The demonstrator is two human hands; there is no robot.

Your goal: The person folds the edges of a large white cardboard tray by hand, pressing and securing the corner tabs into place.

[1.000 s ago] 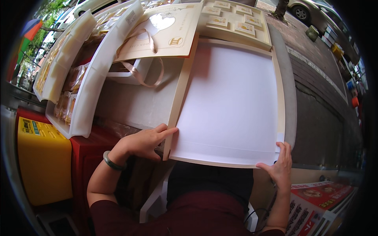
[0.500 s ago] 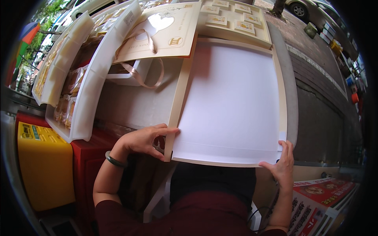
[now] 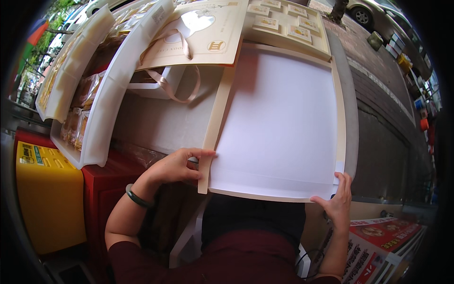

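In front of me lies a shallow cream box (image 3: 283, 118) with a plain white inside and low raised walls. My left hand (image 3: 177, 165) grips its left wall near the near corner, with a fingertip hooked over the rim and the other fingers on the outer side. Around the near right corner my right hand (image 3: 335, 201) holds the box, thumb at the front edge and fingers along the right wall. A small white flap (image 3: 339, 169) shows beside those fingers.
Beyond the box sits a cream tray (image 3: 321, 45) with several small packets. A cream gift bag (image 3: 208, 45) with ribbon handles lies at the far left. White plastic crates (image 3: 106, 94) hold wrapped goods. A yellow box (image 3: 49, 199) stands at the left, by a red cabinet (image 3: 106, 182).
My left thumb has drawn up from the near left corner, closer to the fingers on the wall. The right hand keeps its hold. The whole view has shifted slightly.
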